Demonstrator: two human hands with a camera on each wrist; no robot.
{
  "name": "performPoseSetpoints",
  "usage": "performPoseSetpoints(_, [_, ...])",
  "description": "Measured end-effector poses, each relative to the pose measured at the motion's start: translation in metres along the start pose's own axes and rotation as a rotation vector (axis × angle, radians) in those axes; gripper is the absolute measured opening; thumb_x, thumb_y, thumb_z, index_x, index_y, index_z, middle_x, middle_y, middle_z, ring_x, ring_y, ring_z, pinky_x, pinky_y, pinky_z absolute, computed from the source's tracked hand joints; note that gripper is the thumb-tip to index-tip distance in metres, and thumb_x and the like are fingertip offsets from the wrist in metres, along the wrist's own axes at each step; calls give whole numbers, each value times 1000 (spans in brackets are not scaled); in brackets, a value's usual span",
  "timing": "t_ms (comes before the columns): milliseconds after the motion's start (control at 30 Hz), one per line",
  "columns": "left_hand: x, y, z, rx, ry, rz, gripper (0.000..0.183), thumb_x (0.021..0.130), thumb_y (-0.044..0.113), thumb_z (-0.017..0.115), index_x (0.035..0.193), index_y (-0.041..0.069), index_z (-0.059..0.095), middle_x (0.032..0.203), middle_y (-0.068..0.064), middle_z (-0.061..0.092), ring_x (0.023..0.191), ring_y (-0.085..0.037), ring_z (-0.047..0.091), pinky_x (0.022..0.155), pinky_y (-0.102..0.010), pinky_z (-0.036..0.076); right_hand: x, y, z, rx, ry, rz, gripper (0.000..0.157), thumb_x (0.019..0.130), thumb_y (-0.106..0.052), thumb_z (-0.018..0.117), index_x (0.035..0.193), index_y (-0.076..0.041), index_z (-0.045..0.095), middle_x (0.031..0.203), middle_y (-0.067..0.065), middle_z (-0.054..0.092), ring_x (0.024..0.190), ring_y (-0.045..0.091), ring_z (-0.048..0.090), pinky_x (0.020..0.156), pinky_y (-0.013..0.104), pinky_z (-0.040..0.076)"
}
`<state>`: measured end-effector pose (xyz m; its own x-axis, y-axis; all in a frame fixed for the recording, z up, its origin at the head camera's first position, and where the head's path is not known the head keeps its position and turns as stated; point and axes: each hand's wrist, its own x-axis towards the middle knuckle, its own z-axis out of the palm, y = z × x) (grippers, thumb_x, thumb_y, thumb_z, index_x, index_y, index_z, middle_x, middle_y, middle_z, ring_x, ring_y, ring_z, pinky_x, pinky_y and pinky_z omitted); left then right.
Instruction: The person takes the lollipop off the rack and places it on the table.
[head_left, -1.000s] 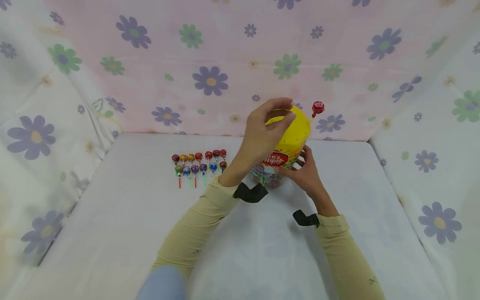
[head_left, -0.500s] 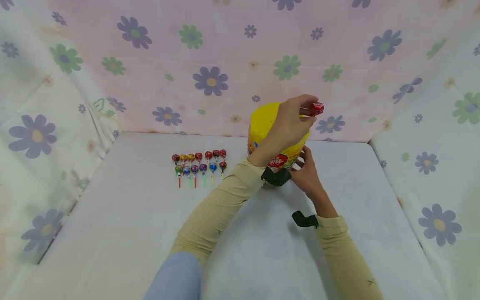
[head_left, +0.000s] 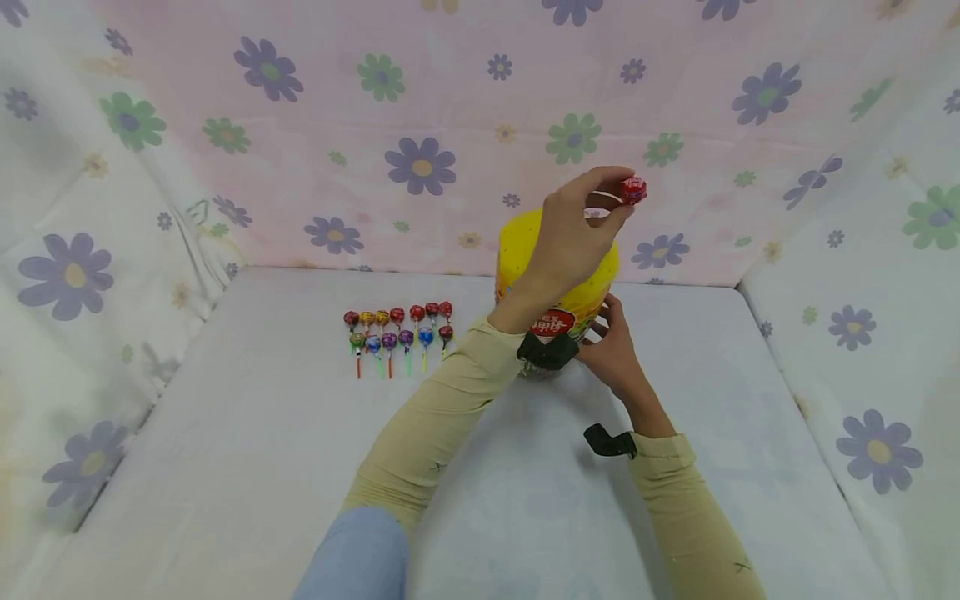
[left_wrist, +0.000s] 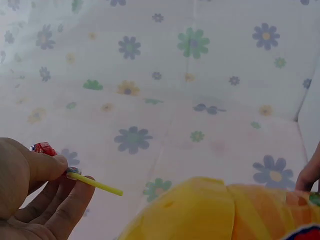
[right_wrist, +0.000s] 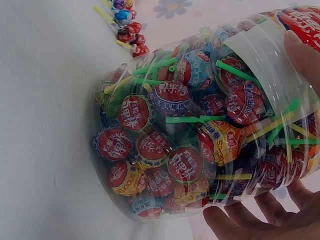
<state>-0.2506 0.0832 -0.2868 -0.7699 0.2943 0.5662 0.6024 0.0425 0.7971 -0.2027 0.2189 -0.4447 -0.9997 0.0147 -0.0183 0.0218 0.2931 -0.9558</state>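
My left hand [head_left: 572,237] pinches a red-wrapped lollipop [head_left: 633,190] between thumb and fingertips, above the far right side of a candy jar [head_left: 553,323]. In the left wrist view the yellow lollipop stick [left_wrist: 102,187] points free of the jar's yellow top [left_wrist: 185,210]. With thumb on one side and fingers on the other, my right hand [head_left: 617,350] grips the jar's side. The right wrist view shows the clear lower wall [right_wrist: 165,145], with many wrapped lollipops inside. My left forearm hides part of the jar in the head view.
Two rows of lollipops [head_left: 397,314] lie on the white table [head_left: 262,467], left of the jar. Behind stands a pink flowered cloth wall [head_left: 322,150], and white flowered cloth [head_left: 870,358] closes off both sides.
My left hand has moved right across the yellow top, taken hold of the red lollipop standing at the jar's edge and raised it. My right hand has stayed on the jar.
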Motion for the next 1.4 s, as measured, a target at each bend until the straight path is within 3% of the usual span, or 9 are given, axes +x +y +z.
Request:
performPoseSetpoints(167, [-17, -5, -38, -21, 70, -9, 35, 96, 2, 67, 131, -3, 63, 117, -17, 69, 101, -23, 70, 87, -22, 59, -1, 1, 0, -10, 0, -4, 98, 85, -20, 84, 159, -18, 19, 155, 16, 35, 144, 43, 40, 114, 58, 40])
performPoseSetpoints(367, [-52, -31, -106, -9, 240, -41, 31, 93, -3, 69, 124, -6, 66, 116, -20, 69, 92, -21, 70, 79, -26, 62, 1, 1, 0, -5, -8, -16, 100, 85, -21, 85, 159, -18, 18, 155, 15, 34, 143, 43, 40, 113, 59, 41])
performPoseSetpoints(567, [-106, -68, -178, 73, 366, -158, 32, 92, -7, 68, 123, -11, 65, 116, -25, 67, 86, -8, 69, 76, -16, 58, 1, 1, 2, -4, -9, 4, 102, 84, -23, 85, 160, -19, 17, 157, 15, 32, 143, 42, 39, 114, 59, 40])
performPoseSetpoints(733, [-160, -104, -219, 263, 371, -346, 33, 93, -1, 69, 125, -10, 65, 118, -27, 67, 84, -5, 67, 70, -9, 54, 1, -1, 4, -6, -11, 9, 102, 85, -25, 85, 160, -20, 16, 158, 14, 31, 144, 42, 38, 114, 58, 41])
performPoseSetpoints(900, [-201, -132, -239, 460, 307, -561, 33, 93, 4, 70, 124, -9, 66, 114, -28, 70, 89, -29, 73, 63, -5, 50, 1, -2, 2, 1, -8, 10, 102, 85, -21, 85, 160, -20, 16, 159, 15, 30, 144, 43, 38, 114, 58, 41])
performPoseSetpoints(967, [-210, -140, -244, 520, 280, -633, 34, 93, 6, 70, 123, -9, 66, 112, -30, 70, 92, -39, 73, 60, -6, 48, 1, -3, 2, -2, -5, 14, 102, 85, -21, 85, 160, -20, 16, 159, 14, 31, 144, 42, 38, 114, 58, 41])
performPoseSetpoints(1067, [-219, -149, -248, 587, 240, -716, 35, 92, 8, 70, 122, -10, 66, 110, -30, 70, 96, -43, 71, 60, -12, 48, 1, -2, 2, -9, -2, 23, 102, 85, -24, 85, 160, -20, 17, 158, 14, 31, 144, 42, 38, 114, 57, 41])
performPoseSetpoints(1267, [-223, -164, -251, 650, 247, -794, 33, 88, 8, 70, 114, -12, 68, 104, -31, 71, 109, -46, 60, 80, -39, 49, 3, -1, 2, -10, -5, 36, 100, 86, -24, 84, 160, -18, 17, 158, 15, 31, 144, 41, 38, 115, 57, 40])
performPoseSetpoints(1400, [-226, -171, -248, 650, 270, -777, 30, 85, 6, 72, 109, -12, 69, 98, -29, 72, 102, -45, 62, 74, -35, 49, 1, 2, 1, 3, -7, 36, 100, 86, -24, 83, 160, -19, 16, 158, 14, 32, 145, 41, 37, 115, 57, 40])
